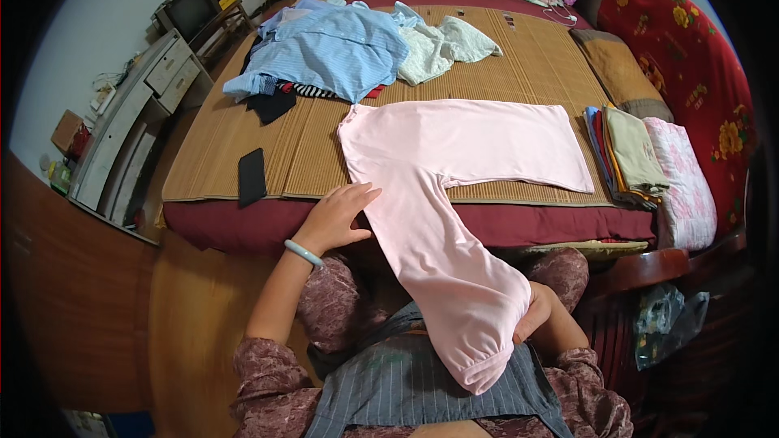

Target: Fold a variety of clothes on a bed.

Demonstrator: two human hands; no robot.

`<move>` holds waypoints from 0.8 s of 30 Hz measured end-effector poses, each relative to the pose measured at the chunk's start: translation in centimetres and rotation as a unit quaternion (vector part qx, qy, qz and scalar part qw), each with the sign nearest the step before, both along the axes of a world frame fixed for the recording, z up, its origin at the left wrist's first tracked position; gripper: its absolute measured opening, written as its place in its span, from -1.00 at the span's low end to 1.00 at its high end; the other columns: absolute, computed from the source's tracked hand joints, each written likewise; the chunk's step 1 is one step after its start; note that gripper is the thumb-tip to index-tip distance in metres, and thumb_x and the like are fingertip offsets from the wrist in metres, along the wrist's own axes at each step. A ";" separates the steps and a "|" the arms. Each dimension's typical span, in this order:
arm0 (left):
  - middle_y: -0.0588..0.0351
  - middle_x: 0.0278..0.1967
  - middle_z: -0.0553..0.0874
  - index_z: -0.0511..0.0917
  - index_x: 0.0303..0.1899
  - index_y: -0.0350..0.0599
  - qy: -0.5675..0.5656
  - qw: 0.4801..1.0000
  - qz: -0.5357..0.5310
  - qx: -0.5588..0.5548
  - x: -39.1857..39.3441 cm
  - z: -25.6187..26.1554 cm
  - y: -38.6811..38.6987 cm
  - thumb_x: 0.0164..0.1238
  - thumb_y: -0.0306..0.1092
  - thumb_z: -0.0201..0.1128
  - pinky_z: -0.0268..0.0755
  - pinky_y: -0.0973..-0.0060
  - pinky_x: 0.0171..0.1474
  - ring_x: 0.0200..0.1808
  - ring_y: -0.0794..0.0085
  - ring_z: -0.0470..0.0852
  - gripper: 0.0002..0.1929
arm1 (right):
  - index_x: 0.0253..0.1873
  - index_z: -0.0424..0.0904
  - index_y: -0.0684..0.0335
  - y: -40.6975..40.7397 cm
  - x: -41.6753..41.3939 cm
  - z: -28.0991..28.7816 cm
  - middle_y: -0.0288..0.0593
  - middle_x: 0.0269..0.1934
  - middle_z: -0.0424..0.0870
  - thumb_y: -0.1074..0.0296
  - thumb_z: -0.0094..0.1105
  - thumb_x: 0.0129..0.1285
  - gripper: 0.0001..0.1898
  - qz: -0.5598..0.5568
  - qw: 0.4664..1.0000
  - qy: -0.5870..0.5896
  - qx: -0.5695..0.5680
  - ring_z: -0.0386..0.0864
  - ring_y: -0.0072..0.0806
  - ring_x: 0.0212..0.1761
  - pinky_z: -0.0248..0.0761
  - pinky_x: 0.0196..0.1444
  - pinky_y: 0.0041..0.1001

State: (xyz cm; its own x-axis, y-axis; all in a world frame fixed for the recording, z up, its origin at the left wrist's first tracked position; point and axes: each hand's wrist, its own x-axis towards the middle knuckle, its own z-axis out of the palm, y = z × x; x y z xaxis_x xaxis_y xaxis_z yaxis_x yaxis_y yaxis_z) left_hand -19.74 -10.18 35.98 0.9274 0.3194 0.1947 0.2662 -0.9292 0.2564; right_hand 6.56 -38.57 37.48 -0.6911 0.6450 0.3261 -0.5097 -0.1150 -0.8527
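Note:
A pair of pale pink trousers (pixel 420 152) lies across the edge of the bed, its waistband at the left. One leg is spread flat to the right on the bamboo mat (pixel 316 161). The other leg hangs over the edge towards my lap, with its gathered cuff lowest. My right hand (pixel 535 313) grips this leg near the cuff; the thumb shows, while the fingers are hidden by the cloth. With fingers apart, my left hand (pixel 341 213) touches the left edge of the trousers and holds nothing. A pale bangle (pixel 303 253) circles the left wrist.
A heap of clothes with a blue striped shirt (pixel 328 42) lies beyond the trousers. A black phone (pixel 252 176) rests on the mat at left. Folded clothes (pixel 633 149) stand at right beside a folded pink-and-white quilt (pixel 683 185). A plastic bag (pixel 666 322) hangs lower right.

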 end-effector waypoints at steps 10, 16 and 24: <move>-0.11 0.52 0.24 0.18 0.53 0.03 0.099 0.991 0.026 0.081 2.5 -1.8 2.2 -0.13 -0.17 0.50 0.07 -0.13 0.49 0.54 0.04 0.21 0.05 | 0.12 0.62 0.48 1.1 -0.4 3.5 0.01 0.07 0.71 0.55 0.37 0.27 -0.66 -0.011 1.000 -0.002 -0.008 0.65 -0.32 0.15 0.46 0.25 -0.28; -0.01 0.53 0.28 0.29 0.50 0.07 0.122 0.989 0.049 0.067 3.3 -1.6 4.0 0.02 -0.34 0.28 0.09 -0.08 0.48 0.55 0.14 0.23 -0.15 | 0.12 0.62 0.49 3.1 -0.4 5.5 0.02 0.05 0.72 0.55 0.37 0.27 -0.67 -0.012 1.000 -0.004 -0.016 0.66 -0.32 0.12 0.48 0.22 -0.28; -0.03 0.32 0.57 0.67 0.16 -0.01 -0.018 0.991 0.028 -0.133 2.3 -4.7 8.9 0.18 -0.48 0.12 0.26 0.20 0.42 0.40 0.10 0.45 -0.53 | 0.18 0.57 0.42 12.6 1.1 12.8 -0.12 0.01 0.73 0.40 0.47 0.20 -0.53 -0.145 0.987 -0.029 0.065 0.66 -0.47 -0.01 0.55 0.05 -0.39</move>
